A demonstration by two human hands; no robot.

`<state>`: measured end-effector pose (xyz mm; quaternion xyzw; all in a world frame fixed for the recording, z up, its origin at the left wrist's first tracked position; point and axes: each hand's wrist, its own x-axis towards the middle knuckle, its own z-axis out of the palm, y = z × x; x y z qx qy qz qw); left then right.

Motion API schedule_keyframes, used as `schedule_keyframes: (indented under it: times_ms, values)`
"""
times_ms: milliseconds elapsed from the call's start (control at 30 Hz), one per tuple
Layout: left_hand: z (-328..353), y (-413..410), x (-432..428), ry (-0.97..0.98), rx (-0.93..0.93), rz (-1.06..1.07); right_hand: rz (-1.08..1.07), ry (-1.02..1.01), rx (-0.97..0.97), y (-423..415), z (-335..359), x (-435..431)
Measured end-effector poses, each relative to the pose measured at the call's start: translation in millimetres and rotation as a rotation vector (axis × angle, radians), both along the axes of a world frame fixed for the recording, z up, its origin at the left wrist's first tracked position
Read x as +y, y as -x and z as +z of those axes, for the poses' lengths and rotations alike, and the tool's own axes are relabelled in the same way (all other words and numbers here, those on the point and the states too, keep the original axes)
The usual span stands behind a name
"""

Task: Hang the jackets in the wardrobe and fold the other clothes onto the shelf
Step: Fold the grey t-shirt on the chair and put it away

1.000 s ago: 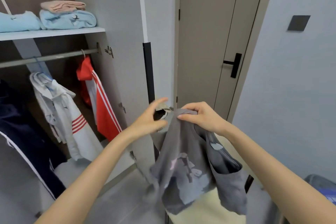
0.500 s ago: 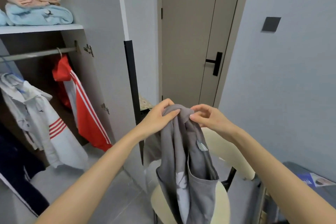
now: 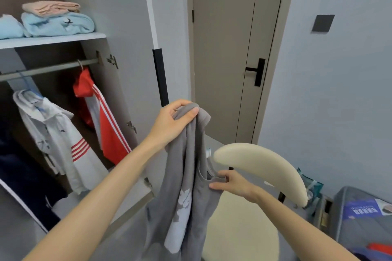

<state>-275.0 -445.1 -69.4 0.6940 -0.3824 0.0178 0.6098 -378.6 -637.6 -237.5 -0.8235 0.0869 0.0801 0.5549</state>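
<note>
Left hand (image 3: 172, 123) grips the bunched top of 1 grey garment (image 3: 191, 165); right hand (image 3: 234, 184) pinches an edge of it lower down.
Garment: held up in the air by both hands, hanging over the seat of 1 cream chair (image 3: 244, 229), near the open wardrobe (image 3: 110, 95); pale print on its front. Rail (image 3: 48, 69): 3 hung items, namely red jacket (image 3: 110, 133), white jacket (image 3: 59, 144) and navy jacket (image 3: 23, 176). Shelf (image 3: 53, 40) above: folded light-blue clothes (image 3: 59, 24), 1 folded pink piece (image 3: 51, 7) on top. Behind: 1 closed door (image 3: 222, 48).
</note>
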Motion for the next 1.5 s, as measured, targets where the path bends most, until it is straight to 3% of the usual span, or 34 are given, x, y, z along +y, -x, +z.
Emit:
schedule_keyframes:
  times_ms: [133, 233, 333, 467, 700, 900, 1033, 1200, 1333, 1500]
  values:
    - [-4.4, -21.5, 47.7, 0.031, -0.071, 0.316, -0.254, -0.128, -0.205, -2.1, 18.3, -20.7]
    - [-21.6, -35.4, 75.7, -0.058, -0.114, 0.446, -0.43, 0.012, -0.414, 0.8, 42.6, -37.8]
    - [-42.0, -39.7, 89.7, -0.147, -0.132, 0.476, -0.467, 0.219, -0.577, 15.7, 61.1, -47.2]
    - [-64.9, -29.3, 90.7, -0.16, -0.137, 0.461, -0.434, 0.401, -0.648, 51.4, 78.0, -39.9]
    - [-101.1, 13.8, 82.6, -0.153, -0.161, 0.344, -0.581, 0.282, -0.642, 112.4, 67.5, -41.8]
    - [-109.5, 38.9, 60.1, 0.039, -0.146, 0.41, -0.696, -0.236, -0.479, 144.3, 64.3, -48.5]
    - [-97.5, 36.1, 36.2, 0.119, -0.143, 0.407, -0.694, -0.384, -0.417, 140.7, 68.2, -63.9]
    - [-139.7, 9.5, -1.1, -0.082, -0.005, 0.304, -0.794, -0.066, -0.212, 113.3, 17.4, -102.9]
    - [-207.0, -14.2, -33.1, -0.321, 0.168, 0.25, -0.632, 0.195, -0.003, 89.2, -52.2, -131.3]
    - [-287.5, -61.5, -79.7, -0.695, 0.281, 0.276, -0.504, 0.319, 0.199, 49.2, -125.2, -173.2]
